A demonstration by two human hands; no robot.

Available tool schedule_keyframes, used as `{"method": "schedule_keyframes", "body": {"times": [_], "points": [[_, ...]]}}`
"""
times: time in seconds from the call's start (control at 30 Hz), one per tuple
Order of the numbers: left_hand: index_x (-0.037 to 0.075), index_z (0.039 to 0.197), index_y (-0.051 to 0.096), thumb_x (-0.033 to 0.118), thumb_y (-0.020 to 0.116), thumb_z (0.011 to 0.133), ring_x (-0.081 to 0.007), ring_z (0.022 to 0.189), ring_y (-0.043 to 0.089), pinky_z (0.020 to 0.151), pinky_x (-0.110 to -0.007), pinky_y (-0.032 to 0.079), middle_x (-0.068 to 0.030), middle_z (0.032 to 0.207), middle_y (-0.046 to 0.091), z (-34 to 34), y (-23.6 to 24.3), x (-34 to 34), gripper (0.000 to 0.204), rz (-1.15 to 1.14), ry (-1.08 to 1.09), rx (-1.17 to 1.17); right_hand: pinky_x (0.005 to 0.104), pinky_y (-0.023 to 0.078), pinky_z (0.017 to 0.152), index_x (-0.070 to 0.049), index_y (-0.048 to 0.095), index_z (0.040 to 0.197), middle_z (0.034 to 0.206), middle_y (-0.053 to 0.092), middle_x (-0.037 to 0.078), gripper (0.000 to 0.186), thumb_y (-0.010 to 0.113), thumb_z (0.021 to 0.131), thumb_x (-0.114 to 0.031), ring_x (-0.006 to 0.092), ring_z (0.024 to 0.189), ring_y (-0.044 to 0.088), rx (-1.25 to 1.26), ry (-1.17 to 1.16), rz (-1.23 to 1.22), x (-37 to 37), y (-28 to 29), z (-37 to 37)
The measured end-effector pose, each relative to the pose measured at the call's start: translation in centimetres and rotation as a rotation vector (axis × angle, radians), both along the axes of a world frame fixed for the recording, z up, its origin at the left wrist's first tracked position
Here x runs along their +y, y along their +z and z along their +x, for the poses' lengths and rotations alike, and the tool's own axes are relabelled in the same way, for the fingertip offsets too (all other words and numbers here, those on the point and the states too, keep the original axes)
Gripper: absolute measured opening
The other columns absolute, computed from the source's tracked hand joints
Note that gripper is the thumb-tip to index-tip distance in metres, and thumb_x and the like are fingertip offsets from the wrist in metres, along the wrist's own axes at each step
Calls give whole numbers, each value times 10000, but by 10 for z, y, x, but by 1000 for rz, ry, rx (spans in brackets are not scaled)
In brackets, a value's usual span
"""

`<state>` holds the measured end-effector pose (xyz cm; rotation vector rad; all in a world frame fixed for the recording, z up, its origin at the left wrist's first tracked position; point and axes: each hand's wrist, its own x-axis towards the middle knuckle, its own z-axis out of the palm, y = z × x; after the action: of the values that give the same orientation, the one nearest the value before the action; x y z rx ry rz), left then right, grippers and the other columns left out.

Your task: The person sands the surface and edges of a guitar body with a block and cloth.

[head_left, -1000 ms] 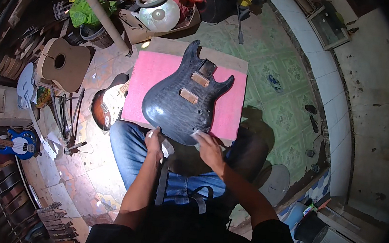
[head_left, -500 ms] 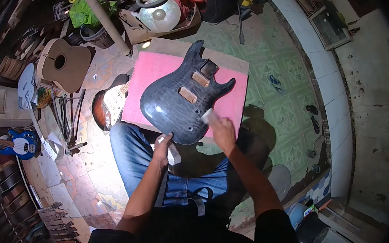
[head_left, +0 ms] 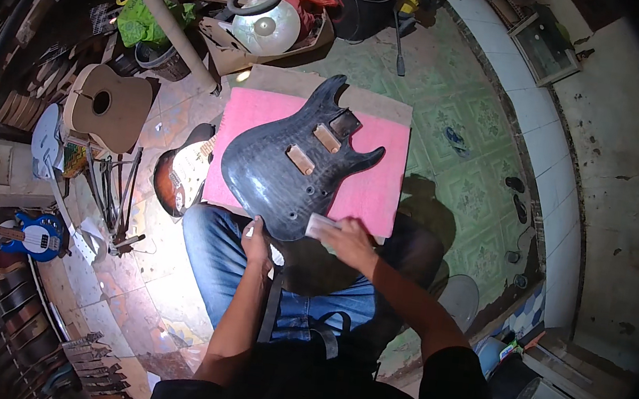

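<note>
A dark grey electric guitar body (head_left: 264, 168) with two wooden pickup cavities lies tilted on a pink foam sheet (head_left: 380, 194). My left hand (head_left: 255, 246) grips its bottom edge, thumb on top and fingers beneath. Something white (head_left: 277, 255) shows beside that hand, partly hidden. In my right hand (head_left: 351, 244) is a pale, flat sanding block (head_left: 320, 225), held against the body's lower right edge. The undersides of the fingers are out of sight.
Beyond the foam lies cardboard (head_left: 278, 78). On the left are a sunburst electric guitar (head_left: 173, 183), an acoustic guitar body (head_left: 109, 106) and a blue bass (head_left: 38, 237). A slanted pole (head_left: 159, 12) stands farther back. Sandals (head_left: 518, 198) lie at the right.
The guitar body has turned clockwise, its lower end shifting left with my left hand. My right hand has moved down and left along its edge with the block.
</note>
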<state>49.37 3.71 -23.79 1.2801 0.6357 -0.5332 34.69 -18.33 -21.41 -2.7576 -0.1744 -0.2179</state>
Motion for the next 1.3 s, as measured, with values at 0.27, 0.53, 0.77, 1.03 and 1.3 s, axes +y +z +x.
{"method": "schedule_keyframes", "body": {"times": [0.27,0.53,0.77,1.03,1.3], "points": [[64,1129,597,357,737,996,-108,703,550,608,-276,427,-14,867,624,0,-8,9,351,44,-18,-13,440,486,754,-242,701,1291,1237,685,-14,432,614,885,-120,251,872,619,-68,18,-95,14,18,43],[48,1163,557,340,717,1015,-158,867,589,756,-318,487,-59,989,638,-1,-13,8,365,-18,-20,-49,453,484,760,-221,720,1301,1154,726,49,498,557,872,-28,279,788,602,163,-217,-115,-16,15,63],[51,1159,560,359,719,1013,-130,790,561,690,-298,462,-39,937,634,-6,-8,0,376,-24,-70,-67,473,509,720,-175,713,1286,1139,739,61,431,593,887,-68,320,761,631,16,-691,-127,-47,-2,67],[23,1178,577,361,721,1010,-147,846,582,746,-315,487,-58,979,647,-2,-11,4,404,33,-70,-45,447,527,747,-144,734,1270,1225,732,45,458,554,868,-16,326,782,621,-121,-743,-150,-58,9,77],[104,1106,583,453,683,1011,-82,411,399,354,-274,285,30,625,489,-5,-33,-8,376,71,-158,-112,462,548,711,-130,696,1319,951,730,134,483,602,861,-9,329,776,651,122,-763,-183,-84,-31,43]]}}
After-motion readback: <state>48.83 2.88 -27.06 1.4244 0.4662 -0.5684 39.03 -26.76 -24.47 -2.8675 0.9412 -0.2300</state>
